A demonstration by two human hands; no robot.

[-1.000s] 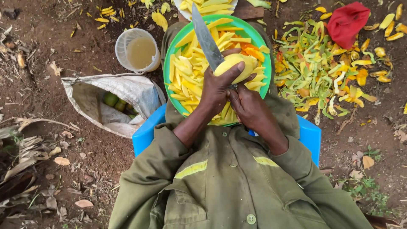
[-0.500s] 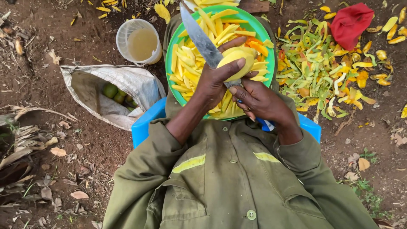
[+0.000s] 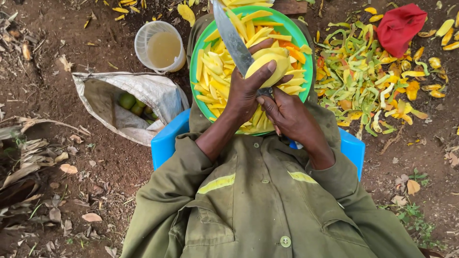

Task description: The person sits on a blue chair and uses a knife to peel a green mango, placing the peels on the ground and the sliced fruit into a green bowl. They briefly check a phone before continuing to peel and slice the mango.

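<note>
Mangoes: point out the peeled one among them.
The peeled mango in the left hand, yellow and against the knife; the mangoes in the sack are green, unpeeled.

Your knife [image 3: 234,40] runs off the top edge, so its tip is out of view, and its handle is buried inside your right hand [image 3: 289,114]. Your left hand [image 3: 244,95] covers the near side of the peeled mango [image 3: 267,67]. Both hands hide the near rim of the green plate [image 3: 306,62]. The sack [image 3: 143,102] shows only a few green fruits [image 3: 131,102] at its mouth; the rest is hidden. The red cloth [image 3: 399,26] covers whatever lies beneath it.
</note>
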